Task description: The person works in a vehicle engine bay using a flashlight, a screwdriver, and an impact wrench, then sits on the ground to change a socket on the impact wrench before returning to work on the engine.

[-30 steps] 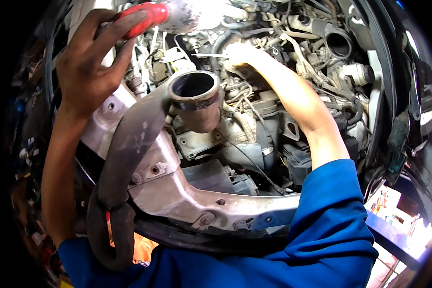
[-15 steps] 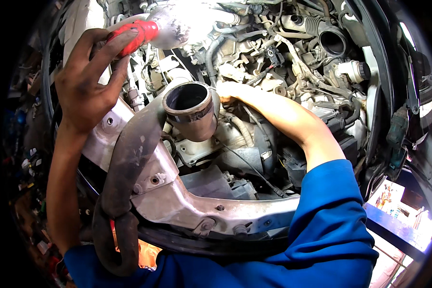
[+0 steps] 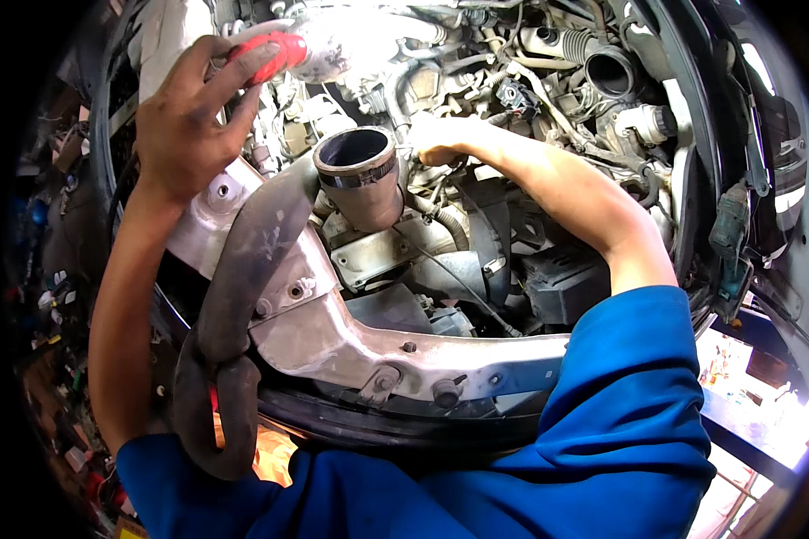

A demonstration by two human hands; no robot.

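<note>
High on the left, my left hand grips the red handle of a work lamp, whose bright head washes out the top of the engine bay. My right hand reaches into the middle of the engine, its fingers curled near a grey hose. Glare and the hand itself hide what those fingers hold. Between my arms, a wide open-ended duct with a metal clamp round its mouth points upward. A thick dark hose runs from beside it down over the front panel.
The pale metal front crossmember curves across in front of me. A corrugated intake pipe with an open mouth lies at the far right, beside a white reservoir. A black box sits below my right forearm. A teal power tool hangs at right.
My left hand and the lamp have shifted slightly right and up in the picture. The right hand stays among the engine parts, a little higher in view. The whole view has shifted somewhat.
</note>
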